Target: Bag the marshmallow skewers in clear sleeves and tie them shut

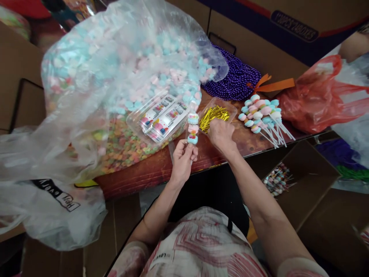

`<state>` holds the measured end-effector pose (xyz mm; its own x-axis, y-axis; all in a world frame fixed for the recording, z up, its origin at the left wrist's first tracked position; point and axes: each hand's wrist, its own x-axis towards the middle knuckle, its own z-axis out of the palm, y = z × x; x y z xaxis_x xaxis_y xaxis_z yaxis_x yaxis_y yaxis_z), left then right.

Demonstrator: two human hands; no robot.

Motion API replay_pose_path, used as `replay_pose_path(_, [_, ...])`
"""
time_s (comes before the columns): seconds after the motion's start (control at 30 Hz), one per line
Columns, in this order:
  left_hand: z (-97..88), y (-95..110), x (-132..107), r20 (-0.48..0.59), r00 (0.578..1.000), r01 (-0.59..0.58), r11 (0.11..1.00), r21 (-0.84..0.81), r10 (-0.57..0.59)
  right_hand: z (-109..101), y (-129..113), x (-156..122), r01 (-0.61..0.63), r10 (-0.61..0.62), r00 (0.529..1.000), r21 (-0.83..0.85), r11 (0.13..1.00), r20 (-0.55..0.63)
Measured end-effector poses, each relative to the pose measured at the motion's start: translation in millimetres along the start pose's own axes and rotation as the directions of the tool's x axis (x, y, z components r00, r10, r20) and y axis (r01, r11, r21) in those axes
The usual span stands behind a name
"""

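Observation:
My left hand (182,157) is closed around the stick of a candy skewer (193,127), held upright with several pastel pieces stacked on it. My right hand (221,134) reaches into a clear tray of gold twist ties (216,112), fingers curled down among the ties; whether it holds one is hidden. Both hands are over the front of a brown table (161,169).
A big clear bag of pastel candies (121,65) fills the left. A clear box of printed packets (163,115) lies beside the skewer. Finished skewers (261,111) lie at right, near purple beads (235,79) and a red bag (314,96). A cardboard box (305,181) stands below.

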<state>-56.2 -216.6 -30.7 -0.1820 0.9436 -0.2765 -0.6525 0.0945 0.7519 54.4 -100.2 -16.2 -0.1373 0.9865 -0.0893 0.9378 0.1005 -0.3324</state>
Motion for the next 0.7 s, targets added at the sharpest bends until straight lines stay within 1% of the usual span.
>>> replay_pose_path(0.07, [-0.8, 2.4, 1.4, -0.003, 1.0, 0.014, 1.0, -0.011, -0.014, -5.2, -2.1, -2.0, -0.055, 0.055, 0.998, -0.119, 0.991, -0.002])
replay_pose_path(0.1, [-1.3, 3.2, 2.0, -0.006, 1.0, 0.019, 1.0, -0.015, -0.019, -7.7, -1.8, -3.3, -0.075, 0.072, 0.997, -0.141, 0.987, -0.026])
replay_pose_path(0.13, [-1.8, 3.6, 2.7, -0.008, 1.0, 0.023, 1.0, -0.02, -0.023, -9.8, -0.4, -4.9, -0.079, 0.071, 0.995, -0.122, 0.989, -0.063])
replay_pose_path(0.2, [-2.6, 3.5, 4.4, -0.008, 1.0, 0.029, 0.999, -0.031, -0.03, -12.0, 5.7, -9.6, -0.041, 0.04, 0.987, -0.001, 0.999, -0.156])
replay_pose_path(0.27, [-2.9, 2.0, 6.6, -0.006, 1.0, 0.027, 0.999, -0.032, -0.027, -10.8, 13.5, -17.1, 0.072, -0.02, 0.969, 0.202, 0.977, -0.248])
replay_pose_path(0.3, [-2.8, 0.8, 7.8, -0.006, 1.0, 0.021, 0.999, -0.026, -0.022, -8.9, 16.6, -22.0, 0.135, -0.038, 0.955, 0.314, 0.94, -0.294])
replay_pose_path(0.37, [-1.7, -2.2, 10.3, -0.015, 1.0, 0.002, 1.0, -0.002, -0.002, -3.1, 19.3, -34.2, 0.228, -0.033, 0.933, 0.52, 0.823, -0.358])
replay_pose_path(0.4, [-0.9, -3.8, 11.3, -0.026, 1.0, -0.01, 1.0, 0.012, 0.011, 0.2, 18.6, -41.1, 0.248, -0.017, 0.933, 0.609, 0.754, -0.359])
replay_pose_path(0.43, [0.1, -5.4, 12.2, -0.039, 0.999, -0.021, 0.999, 0.025, 0.022, 3.6, 16.7, -48.4, 0.249, -0.005, 0.942, 0.688, 0.681, -0.336])
replay_pose_path(0.53, [2.6, -8.7, 13.4, -0.062, 0.997, -0.036, 0.998, 0.059, 0.039, 11.9, 8.2, -69.2, 0.188, -0.044, 0.981, 0.856, 0.481, -0.191])
replay_pose_path(0.57, [3.1, -9.3, 13.3, -0.058, 0.998, -0.034, 0.997, 0.067, 0.037, 14.3, 5.7, -75.1, 0.161, -0.066, 0.987, 0.886, 0.435, -0.147])
replay_pose_path(0.63, [3.5, -9.9, 12.3, -0.029, 0.999, -0.019, 0.996, 0.083, 0.021, 18.9, 2.7, -84.2, 0.11, -0.076, 0.993, 0.921, 0.375, -0.088])
replay_pose_path(0.7, [3.5, -10.4, 10.3, 0.015, 1.0, -0.004, 0.994, 0.112, 0.002, 23.9, 2.3, -90.0, 0.061, -0.016, 0.998, 0.941, 0.332, -0.059])
